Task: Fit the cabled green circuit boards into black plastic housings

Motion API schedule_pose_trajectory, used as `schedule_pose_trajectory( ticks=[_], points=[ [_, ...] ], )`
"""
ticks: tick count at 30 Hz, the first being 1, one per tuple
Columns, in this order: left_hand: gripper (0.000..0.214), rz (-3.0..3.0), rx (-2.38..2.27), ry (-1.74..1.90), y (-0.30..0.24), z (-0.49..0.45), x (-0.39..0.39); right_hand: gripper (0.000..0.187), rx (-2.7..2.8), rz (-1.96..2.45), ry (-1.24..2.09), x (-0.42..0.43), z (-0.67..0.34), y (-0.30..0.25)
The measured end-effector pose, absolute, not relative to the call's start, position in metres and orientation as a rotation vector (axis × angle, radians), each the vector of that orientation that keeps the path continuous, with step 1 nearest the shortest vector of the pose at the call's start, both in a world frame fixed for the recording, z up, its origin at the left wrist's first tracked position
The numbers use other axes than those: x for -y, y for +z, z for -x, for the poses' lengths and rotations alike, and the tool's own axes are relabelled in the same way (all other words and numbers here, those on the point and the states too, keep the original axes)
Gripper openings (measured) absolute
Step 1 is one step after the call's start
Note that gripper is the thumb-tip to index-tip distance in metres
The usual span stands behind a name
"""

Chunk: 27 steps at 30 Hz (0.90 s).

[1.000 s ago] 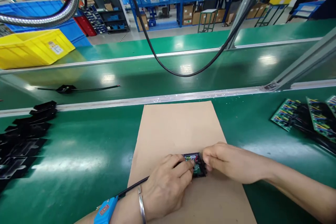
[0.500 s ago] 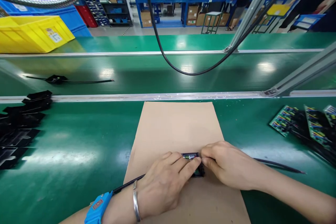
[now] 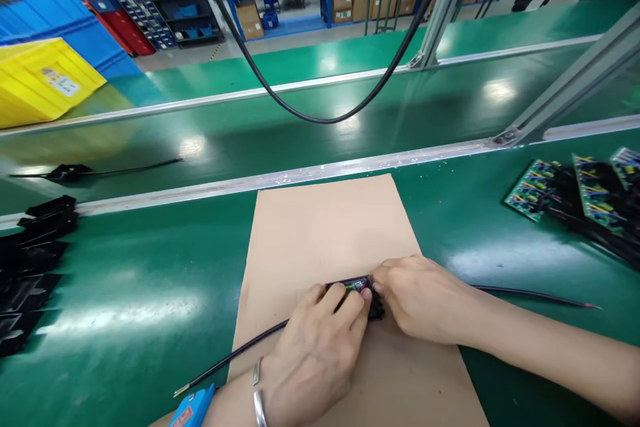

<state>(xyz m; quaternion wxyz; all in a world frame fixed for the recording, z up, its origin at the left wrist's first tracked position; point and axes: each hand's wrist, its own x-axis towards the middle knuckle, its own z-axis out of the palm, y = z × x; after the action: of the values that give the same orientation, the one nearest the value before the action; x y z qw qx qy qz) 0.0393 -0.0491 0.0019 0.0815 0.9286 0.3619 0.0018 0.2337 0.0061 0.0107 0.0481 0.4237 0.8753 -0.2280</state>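
A small black housing with a green circuit board (image 3: pixel 356 285) inside lies on a tan cardboard sheet (image 3: pixel 330 227) on the green bench. My left hand (image 3: pixel 315 353) grips it from the near left, fingers curled over its top. My right hand (image 3: pixel 420 297) pinches its right end. One black wire (image 3: pixel 235 355) runs out to the lower left, and another black wire (image 3: pixel 535 295) trails off to the right. A blue wrist strap (image 3: pixel 193 408) and a metal bangle are on my left wrist.
Several black plastic parts (image 3: pixel 33 247) lie at the left. Green circuit boards with wires (image 3: pixel 575 193) are piled at the right. A conveyor belt (image 3: pixel 300 140) beyond a metal rail carries one black wired part (image 3: pixel 70 172). A yellow bin (image 3: pixel 40 80) stands far left; a cable hangs overhead.
Both hands stay on the small housing. The view has tilted and shifted, and the wires on each side now show more fully.
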Motion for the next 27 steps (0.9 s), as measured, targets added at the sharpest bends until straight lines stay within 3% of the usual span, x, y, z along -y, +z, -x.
schedule_pose_trajectory(
  ticks=[4, 11, 21, 27],
  points=[
    [0.063, -2.717, -1.121, 0.058, -0.006, -0.032, 0.051, 0.014, -2.913, -1.27, -0.709, 0.004, -0.25, 0.004],
    [0.069, -2.771, -1.138, 0.006, -0.008, -0.033, 0.055, 0.023, -3.16, -0.978, -0.206, 0.015, -0.253, -0.019],
    [0.063, -2.722, -1.154, -0.062, 0.005, -0.044, 0.049, 0.03, -3.266, -0.921, -0.298, 0.01, -0.257, -0.027],
    [0.046, -2.377, -1.178, 0.514, 0.014, -0.006, 0.038, 0.023, -3.308, -1.055, -0.467, 0.011, -0.266, -0.03]
  ],
)
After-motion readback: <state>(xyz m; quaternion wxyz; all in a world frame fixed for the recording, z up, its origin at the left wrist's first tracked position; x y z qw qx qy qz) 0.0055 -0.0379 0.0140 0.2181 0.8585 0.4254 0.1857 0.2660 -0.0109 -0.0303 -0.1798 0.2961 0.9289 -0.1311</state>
